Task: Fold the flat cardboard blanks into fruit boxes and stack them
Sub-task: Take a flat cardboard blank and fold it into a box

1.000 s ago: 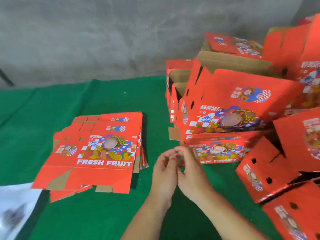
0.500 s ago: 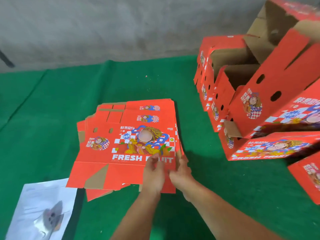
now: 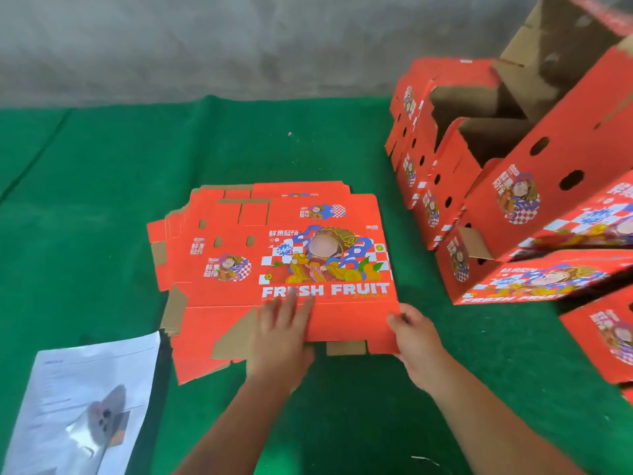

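Red cardboard blanks (image 3: 274, 262) lie stacked on the green counter (image 3: 102, 166), long axis running left-right, directly ahead of both hands. Left hand (image 3: 281, 334) presses flat, fingers spread, on the near edge; right hand (image 3: 416, 337) pinches the near-right corner, likelier to lift.

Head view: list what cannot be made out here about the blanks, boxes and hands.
- Stack of flat blanks: the count is hidden; the top blank covers the rest.
- Folded boxes: the right frame edge cuts the pile off.
- Left hand: lies flat on the top blank, hiding part of the lettering.
- Right hand: grips the blank's near right corner; fingers under it are hidden.
- Printed sheet: text too small and blurred.
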Demonstrator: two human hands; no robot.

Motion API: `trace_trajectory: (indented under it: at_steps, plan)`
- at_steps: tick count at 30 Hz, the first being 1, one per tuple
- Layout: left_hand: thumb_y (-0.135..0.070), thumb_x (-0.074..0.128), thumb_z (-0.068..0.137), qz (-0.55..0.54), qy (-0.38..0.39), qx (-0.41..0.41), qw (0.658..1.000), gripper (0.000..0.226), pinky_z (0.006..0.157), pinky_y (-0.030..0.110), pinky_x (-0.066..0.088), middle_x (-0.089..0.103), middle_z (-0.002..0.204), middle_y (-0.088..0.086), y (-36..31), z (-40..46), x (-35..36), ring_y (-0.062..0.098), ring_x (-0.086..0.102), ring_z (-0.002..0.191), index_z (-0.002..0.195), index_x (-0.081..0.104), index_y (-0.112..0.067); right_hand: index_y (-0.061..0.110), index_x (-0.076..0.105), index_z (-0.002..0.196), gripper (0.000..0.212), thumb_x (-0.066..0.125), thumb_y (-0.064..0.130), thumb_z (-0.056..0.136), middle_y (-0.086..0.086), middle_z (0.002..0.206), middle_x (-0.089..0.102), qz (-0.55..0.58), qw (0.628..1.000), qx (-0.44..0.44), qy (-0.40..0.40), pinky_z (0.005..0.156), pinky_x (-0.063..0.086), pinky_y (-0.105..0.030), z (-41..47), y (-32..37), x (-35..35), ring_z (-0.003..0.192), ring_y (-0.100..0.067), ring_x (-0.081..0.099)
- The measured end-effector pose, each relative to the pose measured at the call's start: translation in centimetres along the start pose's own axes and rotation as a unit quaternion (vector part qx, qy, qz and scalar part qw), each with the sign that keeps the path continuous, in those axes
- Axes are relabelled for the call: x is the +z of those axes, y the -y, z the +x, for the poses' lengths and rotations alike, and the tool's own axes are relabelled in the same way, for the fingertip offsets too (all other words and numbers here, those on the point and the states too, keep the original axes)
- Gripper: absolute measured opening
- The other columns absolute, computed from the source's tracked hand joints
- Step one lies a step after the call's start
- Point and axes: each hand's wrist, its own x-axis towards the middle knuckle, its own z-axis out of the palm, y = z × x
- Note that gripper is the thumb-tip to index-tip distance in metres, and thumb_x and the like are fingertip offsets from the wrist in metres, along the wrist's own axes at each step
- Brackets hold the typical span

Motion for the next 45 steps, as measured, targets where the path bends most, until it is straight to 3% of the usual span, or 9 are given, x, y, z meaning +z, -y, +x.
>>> trace_trajectory:
  at_steps: [6, 10, 13, 19, 22, 25, 31, 39, 45]
  plan:
    - [-0.091, 0.036, 0.062, -0.171, 0.042, -0.244, 0.954, 0.114, 0.116, 0.072, -0.002, -0.013, 0.171, -0.001, 1.5, -1.1, -2.5, 0.048, -0.006, 0.154, 0.157, -0.010, -0.048, 0.044, 0.071, 0.101, 0.037, 0.044, 0.020, 0.108, 0.000, 0.078, 0.063, -0.135, 0.977, -0.159, 0.049, 0.057, 0.046, -0.025, -3.0, 3.4, -4.9, 0.068, -0.015, 0.055]
    - [-0.085, 0.039, 0.071, -0.235, 0.002, -0.181, 0.955, 0.104, 0.122, 0.056, 0.024, 0.014, 0.171, -0.001, -0.2, -2.4, -3.7, 0.037, 0.022, 0.154, 0.161, 0.014, -0.041, 0.032, 0.070, 0.113, 0.026, 0.048, 0.020, 0.108, -0.004, 0.091, 0.070, -0.111, 0.972, -0.204, 0.027, 0.060, 0.050, -0.029, -4.6, 4.2, -6.4, 0.075, -0.018, 0.060]
    - [-0.066, 0.052, 0.090, -0.281, -0.069, -0.118, 0.950, 0.061, 0.092, 0.040, 0.053, 0.062, 0.139, -0.008, -1.7, -3.4, -4.5, 0.023, 0.065, 0.117, 0.145, 0.046, -0.041, 0.036, 0.054, 0.129, 0.031, 0.056, 0.019, 0.104, -0.005, 0.099, 0.069, -0.066, 0.977, -0.202, -0.005, 0.054, 0.055, -0.022, -5.5, 4.5, -7.4, 0.083, -0.020, 0.067]
    - [-0.059, 0.052, 0.096, -0.186, -0.108, -0.088, 0.973, 0.037, 0.068, 0.038, 0.054, 0.076, 0.102, 0.001, -4.4, -5.1, -6.5, 0.034, 0.072, 0.094, 0.130, 0.057, -0.045, 0.034, 0.068, 0.104, 0.025, 0.060, 0.011, 0.098, -0.001, 0.106, 0.074, 0.040, 0.974, -0.220, -0.019, 0.068, 0.063, -0.032, -6.3, 5.7, -9.7, 0.092, -0.011, 0.073]
    - [-0.058, 0.049, 0.100, -0.111, -0.103, -0.057, 0.987, 0.037, 0.070, 0.038, 0.056, 0.077, 0.097, 0.002, -6.7, -5.4, -7.5, 0.032, 0.073, 0.093, 0.134, 0.057, -0.047, 0.047, 0.073, 0.100, 0.020, 0.064, 0.040, 0.083, 0.001, 0.103, 0.078, 0.126, 0.969, -0.211, 0.014, 0.064, 0.060, -0.025, -7.2, 7.7, -11.6, 0.090, -0.019, 0.077]
    - [-0.059, 0.036, 0.103, -0.070, -0.107, -0.034, 0.991, 0.038, 0.065, 0.034, 0.050, 0.074, 0.094, -0.001, -9.2, -4.6, -8.8, 0.028, 0.072, 0.091, 0.127, 0.060, -0.041, 0.051, 0.058, 0.132, 0.054, 0.063, 0.054, 0.078, 0.005, 0.113, 0.074, 0.147, 0.960, -0.237, 0.024, 0.073, 0.058, -0.025, -6.9, 9.0, -13.3, 0.093, -0.007, 0.074]
    - [-0.050, 0.038, 0.106, -0.134, -0.125, -0.029, 0.983, 0.032, 0.065, 0.035, 0.045, 0.069, 0.087, 0.008, -15.2, -3.8, -12.0, 0.037, 0.066, 0.092, 0.116, 0.063, -0.031, 0.036, 0.012, 0.162, 0.089, 0.066, 0.024, 0.092, 0.009, 0.158, 0.042, -0.193, 0.893, -0.406, -0.015, 0.118, 0.031, -0.031, -9.1, 8.0, -14.4, 0.145, -0.003, 0.036]
    - [-0.043, 0.045, 0.105, -0.432, -0.211, 0.014, 0.877, 0.020, 0.067, 0.050, 0.057, 0.072, 0.079, -0.001, -23.3, -3.2, -15.4, 0.029, 0.071, 0.068, 0.099, 0.059, -0.029, 0.034, 0.026, 0.158, 0.083, 0.064, 0.047, 0.085, 0.006, 0.168, -0.029, -0.514, 0.707, -0.479, -0.086, 0.120, -0.009, -0.050, -11.2, 4.7, -17.1, 0.151, -0.029, -0.007]
    - [-0.049, 0.044, 0.098, -0.523, -0.168, 0.057, 0.834, 0.038, 0.087, 0.051, 0.059, 0.073, 0.113, -0.011, -30.1, -4.6, -14.2, 0.026, 0.073, 0.096, 0.133, 0.053, -0.040, 0.028, 0.056, 0.143, 0.074, 0.081, 0.042, 0.075, 0.009, 0.173, 0.000, -0.518, 0.696, -0.459, -0.193, 0.120, 0.016, -0.059, -9.7, 5.5, -21.4, 0.153, -0.042, 0.006]
